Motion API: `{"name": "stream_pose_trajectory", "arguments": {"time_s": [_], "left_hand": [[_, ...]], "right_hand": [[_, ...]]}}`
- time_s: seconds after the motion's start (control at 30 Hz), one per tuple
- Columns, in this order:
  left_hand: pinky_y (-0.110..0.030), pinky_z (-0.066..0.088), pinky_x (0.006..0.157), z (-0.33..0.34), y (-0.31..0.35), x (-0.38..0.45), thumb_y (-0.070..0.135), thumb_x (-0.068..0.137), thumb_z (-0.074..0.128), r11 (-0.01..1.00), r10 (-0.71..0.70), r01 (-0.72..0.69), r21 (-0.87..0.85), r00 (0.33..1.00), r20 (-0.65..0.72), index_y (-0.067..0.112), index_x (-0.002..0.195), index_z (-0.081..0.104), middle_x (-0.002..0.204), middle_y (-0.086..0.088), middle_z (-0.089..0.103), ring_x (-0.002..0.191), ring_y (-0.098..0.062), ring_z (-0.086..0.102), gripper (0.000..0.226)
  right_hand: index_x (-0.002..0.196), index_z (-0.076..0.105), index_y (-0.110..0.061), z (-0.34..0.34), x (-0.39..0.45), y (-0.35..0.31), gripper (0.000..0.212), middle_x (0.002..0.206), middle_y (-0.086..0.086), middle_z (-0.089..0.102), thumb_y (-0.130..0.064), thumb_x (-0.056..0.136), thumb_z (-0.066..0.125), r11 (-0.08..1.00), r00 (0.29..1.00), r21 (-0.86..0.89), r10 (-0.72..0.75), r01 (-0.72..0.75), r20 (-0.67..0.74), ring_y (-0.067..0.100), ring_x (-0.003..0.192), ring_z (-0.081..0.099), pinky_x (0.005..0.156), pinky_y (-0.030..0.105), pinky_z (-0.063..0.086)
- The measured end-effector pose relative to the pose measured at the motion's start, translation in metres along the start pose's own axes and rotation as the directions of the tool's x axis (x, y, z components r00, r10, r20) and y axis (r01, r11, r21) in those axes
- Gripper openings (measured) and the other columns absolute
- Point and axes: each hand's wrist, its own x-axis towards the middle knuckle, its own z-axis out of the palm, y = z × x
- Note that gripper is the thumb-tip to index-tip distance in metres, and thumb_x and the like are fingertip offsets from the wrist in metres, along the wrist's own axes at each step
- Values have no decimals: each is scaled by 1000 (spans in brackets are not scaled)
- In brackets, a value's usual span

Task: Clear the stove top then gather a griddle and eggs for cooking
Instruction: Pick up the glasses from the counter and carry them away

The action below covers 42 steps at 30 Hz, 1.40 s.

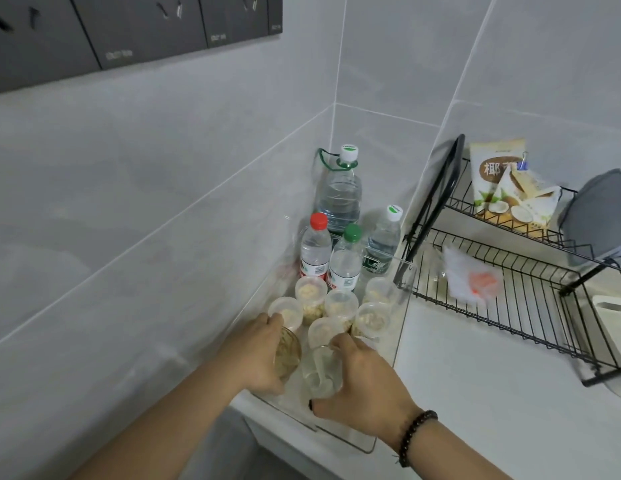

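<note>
The left hand (259,351) gripped a clear glass of yellowish grains (287,355); the right hand (362,389) gripped a clear, near-empty glass (319,372) just beside it.

Four bottles (338,192), eight jars (311,294), two hands (257,355), one rack (510,271).

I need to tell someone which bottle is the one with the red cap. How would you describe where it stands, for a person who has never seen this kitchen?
Look into the tiled wall corner, left of the black dish rack. Four water bottles stand there behind some small lidded cups. The red-capped bottle is the leftmost, nearest the left wall; the others have green or white caps.
</note>
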Motion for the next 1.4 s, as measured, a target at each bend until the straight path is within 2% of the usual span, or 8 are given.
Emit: {"name": "stream_pose_trajectory", "arguments": {"time_s": [0.17,0.33,0.6,0.73,1.0,1.23,1.33,1.4], "left_hand": [[-31,43,67,-2,1,2,40,57,79,997,-5,6,83,1000,-13,16,107,38,109,-4,52,97,-22,53,69],[-31,40,67,-4,6,3,36,57,81,990,-25,24,142,1000,2,14,112,38,112,-5,54,100,-25,56,73],[-34,46,64,4,3,4,36,56,84,987,-45,39,156,998,37,13,117,30,109,-6,56,92,-28,60,84],[-39,54,69,6,2,6,35,55,83,994,-47,42,106,998,41,16,113,26,109,-6,54,88,-28,60,84],[-42,55,74,9,-2,8,39,50,86,998,-4,0,69,999,52,21,113,25,113,-4,52,93,-26,57,90],[-33,51,81,13,-13,11,33,67,76,997,17,-16,-73,1000,13,22,122,37,118,0,54,103,-20,53,68],[-30,51,80,5,-14,5,35,72,71,990,1,-5,-138,1000,-30,25,117,47,113,4,56,99,-16,55,52],[-31,50,85,1,-13,-1,31,78,66,977,-20,1,-212,996,-86,26,125,48,121,6,57,106,-16,57,51]], "right_hand": [[112,46,-17,9,14,1,62,97,-6,51,-44,63,73,990,997,-137,30,-20,66,16,87,56,67,27,51],[97,41,-19,21,19,1,51,94,-3,55,-43,65,72,974,994,-226,10,15,110,15,77,51,59,24,44],[108,47,-14,26,19,-2,57,102,2,60,-49,68,68,941,997,-336,-9,33,74,21,91,56,76,28,45],[107,47,-15,28,18,-1,55,101,1,60,-49,68,67,946,998,-324,-1,20,60,21,92,56,76,27,43],[111,46,-15,30,15,-3,59,106,2,61,-52,70,67,947,998,-322,26,-6,58,22,97,55,83,31,45],[122,45,-20,34,12,0,70,115,-2,58,-55,66,70,981,992,-166,114,-102,62,20,101,57,81,29,49],[133,40,-22,26,5,0,76,122,-3,56,-51,70,71,992,992,-13,129,-129,8,16,108,57,84,30,52],[136,40,-24,16,-2,0,72,124,-5,55,-46,75,71,987,988,92,140,-133,-65,11,106,56,86,24,50]]}}
